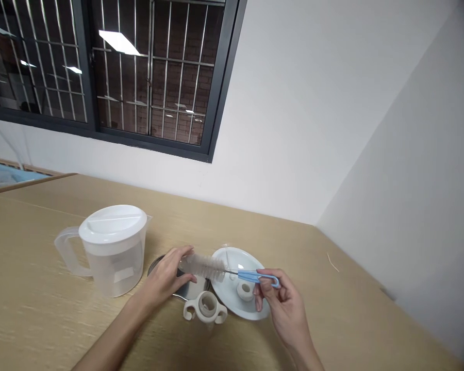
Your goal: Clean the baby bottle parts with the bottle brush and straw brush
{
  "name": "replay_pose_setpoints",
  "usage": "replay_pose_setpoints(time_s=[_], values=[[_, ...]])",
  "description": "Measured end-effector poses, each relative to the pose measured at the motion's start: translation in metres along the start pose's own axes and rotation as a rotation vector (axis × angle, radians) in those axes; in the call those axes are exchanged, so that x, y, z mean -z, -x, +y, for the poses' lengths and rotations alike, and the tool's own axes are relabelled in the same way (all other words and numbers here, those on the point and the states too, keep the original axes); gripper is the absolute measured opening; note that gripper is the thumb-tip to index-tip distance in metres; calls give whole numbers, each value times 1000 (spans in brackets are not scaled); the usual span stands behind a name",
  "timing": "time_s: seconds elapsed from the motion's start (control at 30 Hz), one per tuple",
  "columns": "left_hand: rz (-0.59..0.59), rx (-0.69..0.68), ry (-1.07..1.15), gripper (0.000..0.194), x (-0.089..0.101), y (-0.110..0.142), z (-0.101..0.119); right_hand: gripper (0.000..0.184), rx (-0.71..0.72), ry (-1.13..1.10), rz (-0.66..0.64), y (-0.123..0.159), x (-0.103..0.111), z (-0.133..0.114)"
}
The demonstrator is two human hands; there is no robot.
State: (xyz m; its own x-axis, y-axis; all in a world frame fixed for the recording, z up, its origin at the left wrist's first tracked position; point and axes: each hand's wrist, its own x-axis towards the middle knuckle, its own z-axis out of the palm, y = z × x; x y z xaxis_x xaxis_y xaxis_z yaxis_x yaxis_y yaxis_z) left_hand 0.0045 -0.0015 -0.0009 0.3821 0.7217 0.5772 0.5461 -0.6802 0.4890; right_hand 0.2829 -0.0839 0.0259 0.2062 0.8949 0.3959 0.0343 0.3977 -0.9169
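Observation:
A bottle brush [204, 267] with pale bristles and a light blue looped handle lies sideways between my hands. My right hand [282, 299] pinches its handle. My left hand [168, 273] curls around the bristle tip, fingers above and thumb below; whether a clear piece sits in that grip I cannot make out. Below the bristles stands a cream ring with two curved side handles [205, 307], its lower part faint and see-through. Behind the brush is a white plate [232, 305] with a small cream ring-shaped part [246, 291] on it. A round metal tray [196, 288] lies partly under my left hand.
A translucent pitcher [116, 265] with a white lid stands to the left on the wooden table [355, 314]. A thin pale strip [333, 262] lies toward the right. Walls and a barred window [150, 72] rise behind. A blue-lined box [17, 174] sits at far left.

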Motion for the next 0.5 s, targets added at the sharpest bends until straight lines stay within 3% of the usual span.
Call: replay_pose_setpoints(time_s=[0.5], values=[[42, -75, -5, 47, 0, 0, 7, 41, -15, 96, 23, -5, 17, 15]])
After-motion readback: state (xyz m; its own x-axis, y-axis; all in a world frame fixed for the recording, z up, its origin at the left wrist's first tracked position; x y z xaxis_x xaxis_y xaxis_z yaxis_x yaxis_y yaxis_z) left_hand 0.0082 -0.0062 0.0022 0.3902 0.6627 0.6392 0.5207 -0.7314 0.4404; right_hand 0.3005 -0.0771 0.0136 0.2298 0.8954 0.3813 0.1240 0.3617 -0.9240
